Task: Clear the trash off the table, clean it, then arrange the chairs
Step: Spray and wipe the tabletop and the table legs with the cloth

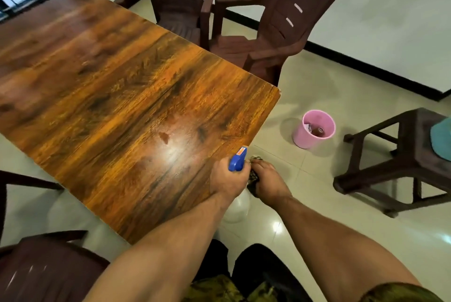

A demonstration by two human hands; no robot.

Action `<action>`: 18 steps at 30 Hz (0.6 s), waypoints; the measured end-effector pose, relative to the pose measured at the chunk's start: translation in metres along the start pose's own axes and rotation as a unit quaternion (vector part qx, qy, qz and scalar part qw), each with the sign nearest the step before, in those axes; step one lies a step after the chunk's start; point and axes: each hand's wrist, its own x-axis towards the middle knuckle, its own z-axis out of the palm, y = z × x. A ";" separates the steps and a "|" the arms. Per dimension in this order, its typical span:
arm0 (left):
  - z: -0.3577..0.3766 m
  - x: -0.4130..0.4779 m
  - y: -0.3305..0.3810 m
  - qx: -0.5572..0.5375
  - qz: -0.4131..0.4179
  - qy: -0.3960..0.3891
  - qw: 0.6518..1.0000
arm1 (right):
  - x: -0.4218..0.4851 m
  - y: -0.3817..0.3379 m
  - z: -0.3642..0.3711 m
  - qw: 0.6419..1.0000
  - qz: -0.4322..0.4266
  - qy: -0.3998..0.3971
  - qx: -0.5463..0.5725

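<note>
My left hand grips a spray bottle with a blue trigger head at the near right edge of the wooden table. Its pale body hangs below the hand, off the table's edge. My right hand holds a dark patterned cloth right beside the bottle. Wet spots glisten on the tabletop near the nozzle. A pink bin with trash inside stands on the floor to the right.
Two brown plastic chairs stand at the table's far side, the left one closer to the window. Another chair is at the near left. A brown stool with a teal cloth stands at the right.
</note>
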 end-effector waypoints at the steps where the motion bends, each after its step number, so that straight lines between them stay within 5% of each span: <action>1: 0.008 -0.002 0.001 -0.005 -0.009 -0.001 1.000 | 0.002 0.006 -0.001 1.000 0.010 -0.010 0.018; 7: 0.061 -0.021 -0.022 0.040 -0.038 -0.047 0.997 | 0.035 0.050 -0.011 0.994 -0.009 -0.113 -0.007; 18: 0.137 -0.040 -0.128 -0.006 -0.228 0.173 0.958 | 0.087 0.099 0.096 0.923 -0.221 -0.308 -0.069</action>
